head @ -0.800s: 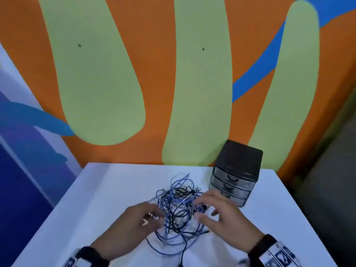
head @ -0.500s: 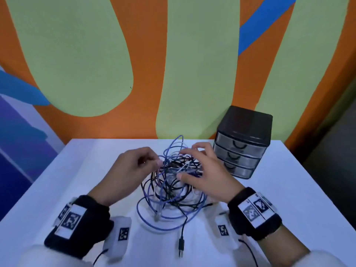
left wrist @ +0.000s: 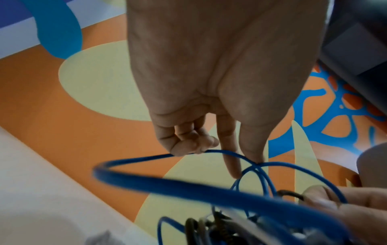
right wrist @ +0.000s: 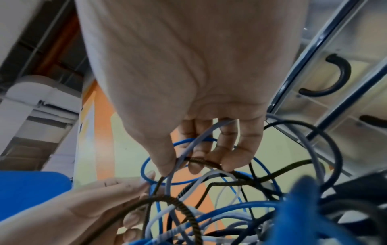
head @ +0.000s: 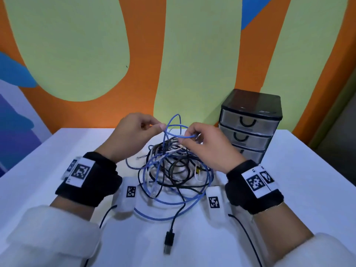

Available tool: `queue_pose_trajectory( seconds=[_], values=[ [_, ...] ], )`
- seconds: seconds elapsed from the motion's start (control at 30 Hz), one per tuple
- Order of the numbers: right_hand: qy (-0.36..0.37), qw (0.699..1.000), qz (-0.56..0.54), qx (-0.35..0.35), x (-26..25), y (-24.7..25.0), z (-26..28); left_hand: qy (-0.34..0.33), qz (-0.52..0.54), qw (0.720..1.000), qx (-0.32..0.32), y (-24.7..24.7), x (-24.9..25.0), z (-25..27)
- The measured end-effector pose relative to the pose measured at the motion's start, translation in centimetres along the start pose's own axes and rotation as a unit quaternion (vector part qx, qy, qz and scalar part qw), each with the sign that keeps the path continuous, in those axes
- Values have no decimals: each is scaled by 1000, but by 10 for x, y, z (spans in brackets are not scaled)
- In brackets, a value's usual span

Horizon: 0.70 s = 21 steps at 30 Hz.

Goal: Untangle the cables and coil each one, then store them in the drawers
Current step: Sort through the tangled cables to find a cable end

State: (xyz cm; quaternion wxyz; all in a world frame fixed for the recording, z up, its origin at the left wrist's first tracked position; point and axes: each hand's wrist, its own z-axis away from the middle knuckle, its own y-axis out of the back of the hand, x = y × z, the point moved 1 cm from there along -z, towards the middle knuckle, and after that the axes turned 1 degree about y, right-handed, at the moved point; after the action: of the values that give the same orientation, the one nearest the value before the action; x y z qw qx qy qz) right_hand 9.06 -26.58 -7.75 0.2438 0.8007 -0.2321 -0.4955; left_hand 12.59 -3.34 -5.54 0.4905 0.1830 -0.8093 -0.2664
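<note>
Your left hand (head: 133, 135) pinches a blue cable (head: 174, 126) loop; your right hand (head: 208, 147) pinches strands atop the tangle (head: 173, 170) on the table (head: 289, 189), drawers (head: 248, 128) just beside it.

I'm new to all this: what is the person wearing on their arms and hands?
Both hands, left hand and right hand, are bare. Each wrist has a black band with black-and-white square code tags, a white tagged box trailing a thin black wire, and fluffy white sleeves.
</note>
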Motion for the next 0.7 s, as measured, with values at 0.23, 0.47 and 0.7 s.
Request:
queue_pose_trajectory(
  seconds=[0.23, 0.47, 0.7],
  values=[
    [7, 997, -10, 70, -2, -1, 11, -26, -59, 994, 83, 2, 7, 20],
    [-39, 972, -87, 216, 19, 9, 15, -34, 36, 990, 132, -1, 12, 25],
    [-48, 977, -133, 157, 32, 11, 17, 4, 221, 955, 200, 3, 5, 22]
  ],
)
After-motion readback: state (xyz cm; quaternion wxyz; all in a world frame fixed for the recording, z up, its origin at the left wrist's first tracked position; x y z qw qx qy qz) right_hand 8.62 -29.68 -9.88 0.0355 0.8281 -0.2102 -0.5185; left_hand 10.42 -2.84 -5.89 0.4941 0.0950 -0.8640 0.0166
